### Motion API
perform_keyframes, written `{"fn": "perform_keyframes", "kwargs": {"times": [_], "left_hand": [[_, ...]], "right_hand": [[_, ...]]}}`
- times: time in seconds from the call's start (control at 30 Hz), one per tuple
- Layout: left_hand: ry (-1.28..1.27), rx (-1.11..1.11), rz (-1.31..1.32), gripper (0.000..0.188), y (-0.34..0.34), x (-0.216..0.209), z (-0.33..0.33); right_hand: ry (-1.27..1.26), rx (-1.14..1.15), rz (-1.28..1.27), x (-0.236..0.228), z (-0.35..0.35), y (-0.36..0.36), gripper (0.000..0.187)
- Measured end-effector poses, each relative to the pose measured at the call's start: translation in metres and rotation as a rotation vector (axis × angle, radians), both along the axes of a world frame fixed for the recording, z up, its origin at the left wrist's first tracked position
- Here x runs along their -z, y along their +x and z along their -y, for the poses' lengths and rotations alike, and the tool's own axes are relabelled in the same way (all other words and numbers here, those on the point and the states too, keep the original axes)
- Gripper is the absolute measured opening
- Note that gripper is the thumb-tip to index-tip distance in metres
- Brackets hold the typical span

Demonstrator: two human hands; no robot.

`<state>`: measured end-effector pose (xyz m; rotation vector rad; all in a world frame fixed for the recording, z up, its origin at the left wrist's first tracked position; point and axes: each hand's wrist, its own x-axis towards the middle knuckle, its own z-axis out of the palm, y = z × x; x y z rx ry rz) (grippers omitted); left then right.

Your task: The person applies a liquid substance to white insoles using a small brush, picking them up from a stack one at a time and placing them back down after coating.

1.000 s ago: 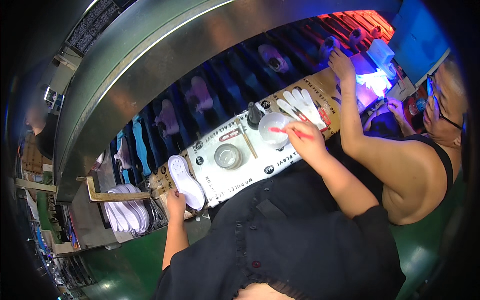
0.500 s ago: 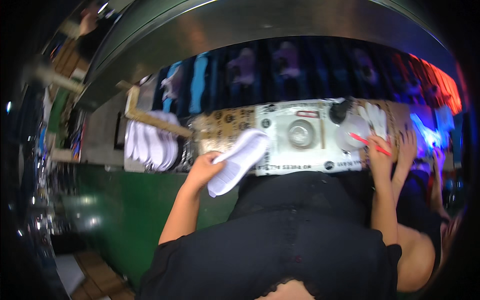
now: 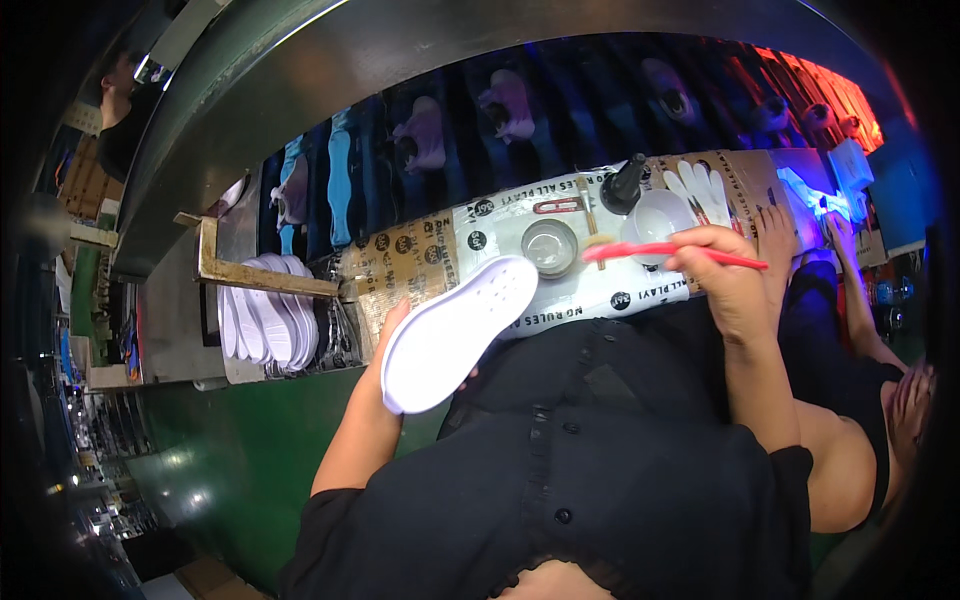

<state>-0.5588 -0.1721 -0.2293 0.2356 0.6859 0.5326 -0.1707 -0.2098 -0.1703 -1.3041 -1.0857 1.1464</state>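
A: Upper section?
B: Metal housing, one, broad, above a dark ribbed bed. On the bed: pale shoes, several, set apart; light-blue strip, one, between two shoes.
A: Left?
B: Wooden bracket, one, angled, worn.
A: Right?
B: White glove, one, lying flat. Light-blue box, near a red glow. Co-worker, dark clothing.
A: Underfoot?
B: Green floor, glossy, light reflections at left.

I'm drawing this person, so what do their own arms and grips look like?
The left sleeve and right sleeve are short and black, leaving the left forearm and right forearm bare. The right grip wears no glove, and no watch shows. The left grip looks gloveless too, but is partly hidden.
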Motion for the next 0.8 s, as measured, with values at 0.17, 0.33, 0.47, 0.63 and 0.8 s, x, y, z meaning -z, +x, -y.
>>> {"fn": "perform_keyframes", "kwargs": {"times": [0.17, 0.33, 0.47, 0.63, 0.8], "left_hand": [[-0.102, 0.023, -0.045, 0.075, 0.073, -0.031, -0.024], [0.098, 0.268, -0.136, 0.074, 0.082, -0.023, -0.029], [-0.011, 0.176, 0.088, 0.068, 0.075, -0.013, -0.027], [-0.034, 0.226, -0.177, 0.041, 0.077, 0.014, -0.036], [0.028, 0.148, -0.107, 0.05, 0.046, 0.0, -0.032]], "right_hand": [[0.679, -0.572, 0.548, -0.059, -0.027, -0.056, 0.015], [0.853, -0.648, 0.588, -0.06, -0.035, -0.08, 0.017], [0.929, -0.64, 0.767, -0.06, -0.055, -0.077, 0.018], [0.856, -0.594, 0.953, -0.053, -0.058, -0.041, 0.011], [0.757, -0.514, 1.033, -0.046, -0.055, -0.032, 0.017]]}}
